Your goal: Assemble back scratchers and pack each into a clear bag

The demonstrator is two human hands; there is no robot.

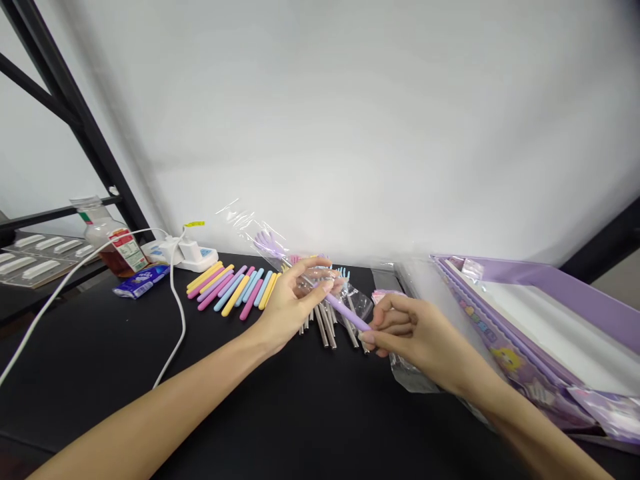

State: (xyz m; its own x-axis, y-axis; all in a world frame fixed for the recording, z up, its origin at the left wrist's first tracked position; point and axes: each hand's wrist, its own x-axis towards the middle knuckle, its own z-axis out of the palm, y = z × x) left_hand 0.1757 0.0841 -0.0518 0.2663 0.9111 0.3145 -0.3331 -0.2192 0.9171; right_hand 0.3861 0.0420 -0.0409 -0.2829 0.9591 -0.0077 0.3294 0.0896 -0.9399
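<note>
A purple back scratcher [345,311] with a small hand-shaped head slants across the middle, its head up and to the left inside a clear plastic sleeve [245,223]. My left hand [295,297] is closed round its middle, thumb and fingers pinching it through or beside the film. At the lower end of the purple handle, my right hand [407,327] pinches the tip between thumb and fingers. Beneath lie several metal scratcher rods [327,327] with coloured hand-shaped heads, partly covered by my left hand. Left of them, several loose pastel handles [235,290] lie in a row.
On the right stands an open purple box [565,283], with clear plastic bags [420,380] beside it. To the left are a glass bottle [113,243], a blue packet [141,283] and a white power strip [203,259]. A white cable [180,313] crosses the black table [240,413].
</note>
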